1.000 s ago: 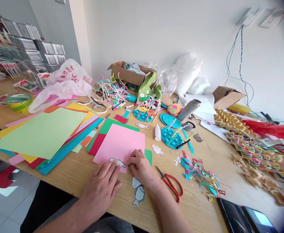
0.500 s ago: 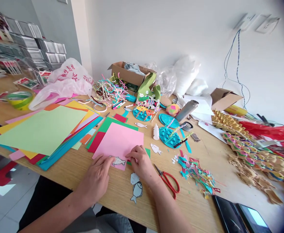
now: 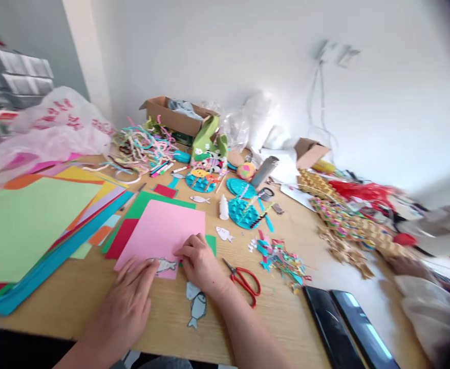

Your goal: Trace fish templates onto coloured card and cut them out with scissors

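Observation:
A sheet of pink paper (image 3: 171,220) lies on green (image 3: 146,201) and red sheets near the table's front. On its lower edge rests a fish cutout (image 3: 166,265) with a dark outline. My left hand (image 3: 132,292) lies fairly flat over the paper's lower left corner, fingertips at the fish's left end. My right hand (image 3: 198,261) has its fingers curled together at the fish's right end, on the pink paper; whatever they may pinch is hidden. Below the right hand is another outlined fish cutout (image 3: 198,309). Red-handled scissors (image 3: 243,282) lie to the right.
Coloured paper sheets (image 3: 28,220) are stacked at left. A glue bottle (image 3: 223,207), a white fish cutout (image 3: 223,234) and blue egg-tray pieces (image 3: 243,211) stand further back. Paper scraps (image 3: 282,260) and two phones (image 3: 330,328) lie right. Another person's sleeve (image 3: 420,307) shows at the right edge.
The view has turned to the right, so the table things sit further left. Another person's hand and sleeve have come into view at right. Both my hands stay by the fish on the pink paper.

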Tool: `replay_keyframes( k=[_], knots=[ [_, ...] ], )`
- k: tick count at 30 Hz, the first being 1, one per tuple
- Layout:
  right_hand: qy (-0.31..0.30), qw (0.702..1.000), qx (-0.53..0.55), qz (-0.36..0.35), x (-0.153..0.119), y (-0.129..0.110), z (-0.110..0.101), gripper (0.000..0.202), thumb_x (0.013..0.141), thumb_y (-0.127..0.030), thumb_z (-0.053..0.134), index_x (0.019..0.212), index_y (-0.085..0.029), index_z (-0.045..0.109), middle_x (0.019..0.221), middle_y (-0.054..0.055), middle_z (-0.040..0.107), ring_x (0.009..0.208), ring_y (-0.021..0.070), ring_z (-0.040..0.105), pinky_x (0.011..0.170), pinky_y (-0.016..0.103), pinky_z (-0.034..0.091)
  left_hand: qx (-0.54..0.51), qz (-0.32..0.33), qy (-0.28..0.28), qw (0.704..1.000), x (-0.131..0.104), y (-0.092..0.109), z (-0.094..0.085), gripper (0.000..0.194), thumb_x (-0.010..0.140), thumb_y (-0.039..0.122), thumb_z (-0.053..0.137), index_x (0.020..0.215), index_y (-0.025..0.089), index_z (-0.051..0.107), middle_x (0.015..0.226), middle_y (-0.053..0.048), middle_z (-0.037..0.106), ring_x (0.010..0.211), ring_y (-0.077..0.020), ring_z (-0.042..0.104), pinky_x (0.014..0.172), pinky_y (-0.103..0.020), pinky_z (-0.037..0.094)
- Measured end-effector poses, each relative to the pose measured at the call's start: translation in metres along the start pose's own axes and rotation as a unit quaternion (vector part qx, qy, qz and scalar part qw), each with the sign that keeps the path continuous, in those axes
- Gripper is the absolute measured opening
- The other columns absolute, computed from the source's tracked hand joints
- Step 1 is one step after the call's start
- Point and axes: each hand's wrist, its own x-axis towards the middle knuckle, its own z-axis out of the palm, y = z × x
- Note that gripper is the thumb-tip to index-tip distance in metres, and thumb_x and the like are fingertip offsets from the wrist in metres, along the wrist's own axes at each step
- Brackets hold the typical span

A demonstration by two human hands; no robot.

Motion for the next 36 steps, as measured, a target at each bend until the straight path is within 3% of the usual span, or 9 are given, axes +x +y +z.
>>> replay_keyframes(
  k=[6,9,14,17,20,26,30,33,36],
  knots=[
    [0.024,0.999,-0.036,-0.01,0.004,0.001,-0.002,0.031,0.077,-0.001,0.055,0.096,-0.017,0.073,0.084,0.007,0.061,0.083,0.0196,0.05,0.08,0.031,0.046,0.001,0.063,0.048,0.997,0.003,-0.011,0.01,0.052,0.078,0.009,0.042,0.13,0.014,0.046,0.111,-0.012,0.068,0.104,-0.0278,0.061,0.102,-0.047,0.037],
    [0.056,0.998,-0.031,-0.003,0.003,0.0,-0.02,0.028,0.083,-0.004,0.053,0.098,-0.018,0.072,0.086,0.007,0.064,0.085,0.0198,0.053,0.08,0.032,0.045,0.017,0.073,0.053,0.996,0.005,-0.011,0.011,0.051,0.079,0.01,0.041,0.129,0.012,0.047,0.108,-0.012,0.069,0.099,-0.0268,0.063,0.102,-0.046,0.036],
    [0.123,0.987,-0.017,0.101,-0.012,0.012,-0.064,0.019,0.088,-0.009,0.055,0.097,-0.018,0.07,0.09,0.006,0.065,0.086,0.0187,0.059,0.077,0.03,0.046,0.026,0.096,0.049,0.994,0.003,-0.015,0.014,0.049,0.078,0.01,0.043,0.127,0.01,0.049,0.111,-0.013,0.069,0.103,-0.0274,0.062,0.104,-0.046,0.033],
    [0.128,0.979,-0.026,0.156,-0.025,0.023,-0.082,0.018,0.089,-0.011,0.055,0.096,-0.018,0.07,0.088,0.005,0.066,0.082,0.0179,0.062,0.072,0.028,0.046,0.03,0.094,0.062,0.993,0.003,-0.015,0.016,0.049,0.078,0.008,0.042,0.126,0.01,0.05,0.112,-0.012,0.069,0.103,-0.0254,0.062,0.106,-0.043,0.031],
    [0.117,0.982,-0.038,0.146,-0.024,0.027,-0.087,0.016,0.09,-0.014,0.055,0.092,-0.019,0.069,0.087,0.005,0.067,0.077,0.0169,0.063,0.068,0.027,0.046,0.043,0.066,0.081,0.994,0.005,-0.008,0.014,0.047,0.077,0.007,0.044,0.123,0.014,0.053,0.111,-0.008,0.07,0.105,-0.0223,0.06,0.106,-0.036,0.032],
    [0.041,0.987,-0.142,-0.068,0.048,-0.006,-0.058,0.016,0.093,-0.014,0.053,0.093,-0.018,0.068,0.084,0.006,0.067,0.08,0.0183,0.062,0.072,0.028,0.046,0.06,-0.001,0.093,0.994,0.011,0.011,0.004,0.045,0.077,0.01,0.046,0.12,0.015,0.054,0.111,-0.005,0.069,0.114,-0.0211,0.054,0.111,-0.036,0.027],
    [-0.079,0.927,-0.291,-0.223,0.118,-0.043,-0.02,0.02,0.093,-0.011,0.047,0.089,-0.016,0.066,0.083,0.008,0.066,0.083,0.0209,0.061,0.072,0.03,0.046,0.075,-0.014,0.075,0.994,0.01,0.013,-0.002,0.042,0.078,0.012,0.049,0.119,0.014,0.055,0.112,-0.004,0.069,0.115,-0.0212,0.053,0.112,-0.037,0.028],
    [-0.144,0.875,-0.394,-0.243,0.168,-0.055,0.008,0.021,0.094,-0.01,0.043,0.1,-0.012,0.064,0.095,0.014,0.066,0.091,0.0238,0.062,0.076,0.034,0.047,0.086,0.013,0.057,0.995,0.006,0.009,0.005,0.04,0.079,0.013,0.049,0.119,0.014,0.056,0.112,-0.004,0.07,0.114,-0.0216,0.055,0.109,-0.039,0.031],
    [-0.161,0.864,-0.42,-0.229,0.207,-0.051,0.031,0.021,0.091,-0.008,0.045,0.097,-0.007,0.065,0.096,0.019,0.068,0.089,0.0257,0.064,0.072,0.035,0.048,0.086,0.014,0.088,0.992,0.003,0.002,0.017,0.033,0.082,0.021,0.05,0.114,0.014,0.058,0.109,-0.004,0.071,0.11,-0.0218,0.057,0.108,-0.04,0.032]
  ],
)
